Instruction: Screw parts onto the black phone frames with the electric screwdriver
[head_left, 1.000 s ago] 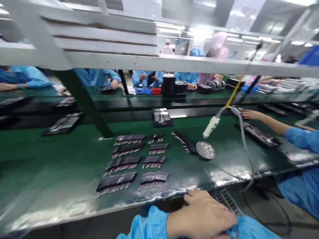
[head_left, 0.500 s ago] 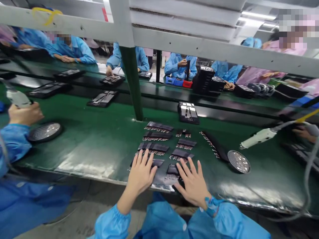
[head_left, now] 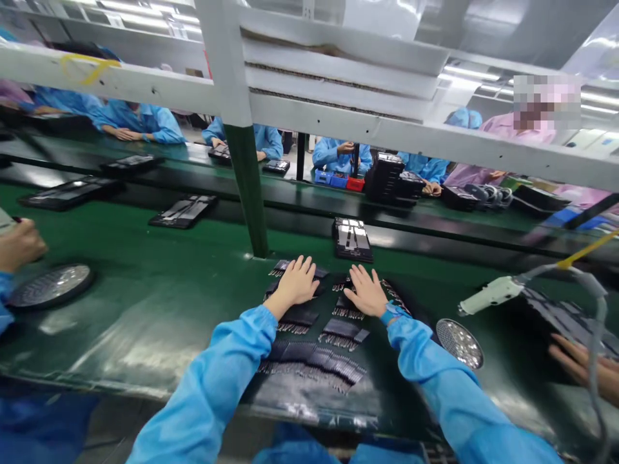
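Note:
Both of my hands lie palm down over two columns of small dark parts with thin reddish and silvery wire-like ends. My left hand [head_left: 298, 282], fingers stretched out, covers part of the far left rows. Over the far right rows rests my right hand [head_left: 366, 291], its fingers spread. Nearer me, a long row of dark parts [head_left: 314, 357] runs across both columns, with a shorter left row [head_left: 297, 319] and right row [head_left: 344, 333] behind it. Another slanting row [head_left: 395, 296] is partly hidden by my right wrist. The parts' exact kind is unclear.
A black device casing [head_left: 352, 240] lies beyond my hands. To the right are a white electric screwdriver [head_left: 493, 294] on a cable, a round dish [head_left: 459, 343] and a co-worker's hand [head_left: 583, 367]. Another round dish [head_left: 53, 285] is left. A green post [head_left: 246, 193] stands ahead.
My hands have moved away from me, from the near rows to the far ones. The nearest left and right rows now form one long row. The view has shifted too.

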The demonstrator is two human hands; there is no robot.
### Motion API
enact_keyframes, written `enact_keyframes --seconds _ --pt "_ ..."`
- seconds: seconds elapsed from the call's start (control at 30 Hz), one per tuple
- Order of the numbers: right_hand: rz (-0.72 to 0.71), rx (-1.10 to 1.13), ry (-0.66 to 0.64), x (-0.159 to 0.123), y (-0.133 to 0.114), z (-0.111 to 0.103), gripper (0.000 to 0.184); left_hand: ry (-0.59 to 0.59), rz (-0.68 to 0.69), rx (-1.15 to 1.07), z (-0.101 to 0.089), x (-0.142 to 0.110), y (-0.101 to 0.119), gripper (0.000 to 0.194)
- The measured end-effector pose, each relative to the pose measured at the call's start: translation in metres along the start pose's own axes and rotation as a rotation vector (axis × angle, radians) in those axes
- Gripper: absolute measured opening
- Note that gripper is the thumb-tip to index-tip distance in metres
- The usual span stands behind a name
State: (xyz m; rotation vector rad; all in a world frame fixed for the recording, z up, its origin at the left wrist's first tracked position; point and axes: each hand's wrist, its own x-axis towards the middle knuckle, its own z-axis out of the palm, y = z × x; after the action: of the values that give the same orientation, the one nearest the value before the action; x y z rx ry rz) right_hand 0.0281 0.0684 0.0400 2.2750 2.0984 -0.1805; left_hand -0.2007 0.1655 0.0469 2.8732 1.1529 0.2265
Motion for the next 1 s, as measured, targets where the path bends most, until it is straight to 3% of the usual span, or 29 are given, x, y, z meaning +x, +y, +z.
enact_keyframes --seconds 0.13,0.37,0.5,0.7,0.83,1.0 --pt "-0.036 0.027 -0.073 0.002 0.007 0.02 0.073 -0.072 0.039 -0.018 0.016 0.023 -0.007 0.053" --pt "-0.048 0.06 -0.059 -0.003 0.002 0.038 0.077 -0.188 0.01 -0.04 0.036 0.008 0.005 0.063" --pt "-0.024 0.063 0.021 -0.005 -0.009 0.039 0.076 -0.23 -0.031 -0.05 0.038 0.008 0.011 0.065" --pt "-0.034 0.058 0.107 -0.013 -0.021 0.037 0.066 -0.227 -0.094 -0.032 0.031 0.0 -0.006 0.066" --pt "-0.014 0.071 0.116 -0.021 -0.029 0.03 0.065 -0.238 -0.101 -0.016 0.026 -0.019 -0.006 0.067" --pt "-0.118 0.052 0.19 -0.063 -0.035 0.03 0.066 -0.163 -0.117 0.027 0.018 -0.073 0.002 0.063"
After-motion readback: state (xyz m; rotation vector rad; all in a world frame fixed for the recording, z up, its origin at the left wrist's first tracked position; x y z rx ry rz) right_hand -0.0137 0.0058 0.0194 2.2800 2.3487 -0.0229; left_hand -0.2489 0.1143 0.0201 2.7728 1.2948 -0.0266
